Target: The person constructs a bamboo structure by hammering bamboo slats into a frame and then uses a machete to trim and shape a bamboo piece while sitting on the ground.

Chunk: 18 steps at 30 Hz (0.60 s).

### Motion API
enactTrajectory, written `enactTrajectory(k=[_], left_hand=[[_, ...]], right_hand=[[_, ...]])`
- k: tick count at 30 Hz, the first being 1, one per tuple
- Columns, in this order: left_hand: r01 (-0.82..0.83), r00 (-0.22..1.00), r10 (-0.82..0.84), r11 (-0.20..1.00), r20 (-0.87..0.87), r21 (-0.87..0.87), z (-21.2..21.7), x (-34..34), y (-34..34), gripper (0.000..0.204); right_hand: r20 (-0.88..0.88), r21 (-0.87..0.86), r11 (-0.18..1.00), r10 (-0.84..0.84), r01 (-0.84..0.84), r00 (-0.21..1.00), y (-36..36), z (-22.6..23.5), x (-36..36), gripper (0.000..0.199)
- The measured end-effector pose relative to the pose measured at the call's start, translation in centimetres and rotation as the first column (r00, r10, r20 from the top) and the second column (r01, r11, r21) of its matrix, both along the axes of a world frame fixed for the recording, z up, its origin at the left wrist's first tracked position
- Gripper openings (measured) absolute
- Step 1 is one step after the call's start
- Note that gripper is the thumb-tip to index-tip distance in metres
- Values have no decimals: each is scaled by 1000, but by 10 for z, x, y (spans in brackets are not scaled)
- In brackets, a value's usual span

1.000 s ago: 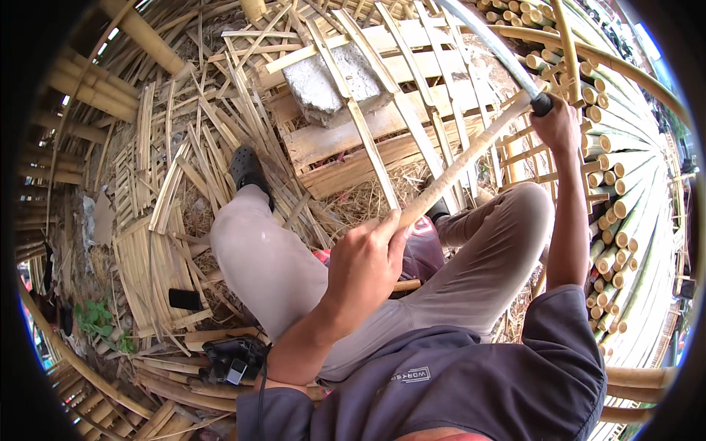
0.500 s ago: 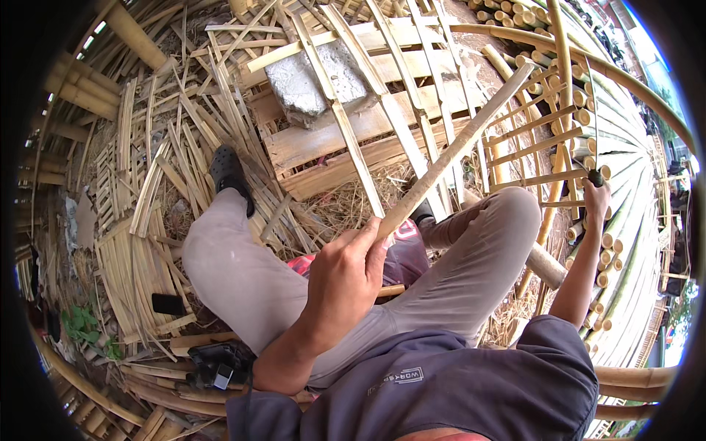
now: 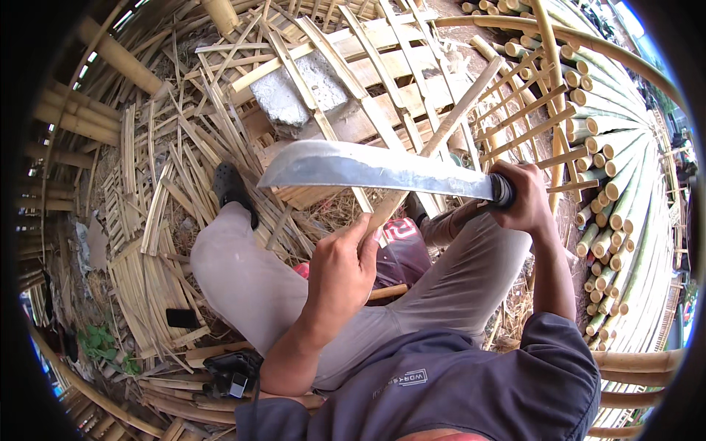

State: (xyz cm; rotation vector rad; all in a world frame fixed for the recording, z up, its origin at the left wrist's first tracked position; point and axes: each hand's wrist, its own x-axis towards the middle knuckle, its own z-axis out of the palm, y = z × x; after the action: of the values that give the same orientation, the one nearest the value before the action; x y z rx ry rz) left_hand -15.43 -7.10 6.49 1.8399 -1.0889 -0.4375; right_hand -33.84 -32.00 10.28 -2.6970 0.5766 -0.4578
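My left hand is closed round the lower end of a long bamboo strip, which slants up and away to the right. In my right hand is the dark handle of a machete. Its broad, curved blade points left and lies across the strip in this view; I cannot tell whether the two touch. Beneath my hands, between my legs, lies a dark red and black printed cloth or sack, partly hidden.
Ahead, a rough concrete block rests on wooden boards, with split bamboo strips laid over it. Cut bamboo poles are stacked at the right. Slats litter the ground at left, near a black phone and a black bag.
My right hand has swung the machete in from the far right, so its blade now crosses the bamboo strip. My left hand keeps its grip, almost in the same place.
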Motion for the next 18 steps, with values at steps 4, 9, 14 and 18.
enactTrajectory(k=[4, 9, 14, 18], left_hand=[[36, 999, -36, 998, -15, 45, 7, -3, 3, 30], [55, 998, -53, 996, 37, -69, 6, -5, 11, 28], [73, 997, -74, 996, -14, -55, 17, 0, 20, 27], [93, 996, -92, 995, 11, -32, 12, -5, 21, 27]], right_hand=[[-74, -82, 997, -2, -4, 997, 6, 1, 13, 26], [-48, -164, 948, -283, 271, 958, -9, 6, 17, 34], [13, -252, 818, -532, 517, 847, -44, 9, 1, 36], [1, -280, 749, -625, 600, 781, -81, -2, -17, 42]])
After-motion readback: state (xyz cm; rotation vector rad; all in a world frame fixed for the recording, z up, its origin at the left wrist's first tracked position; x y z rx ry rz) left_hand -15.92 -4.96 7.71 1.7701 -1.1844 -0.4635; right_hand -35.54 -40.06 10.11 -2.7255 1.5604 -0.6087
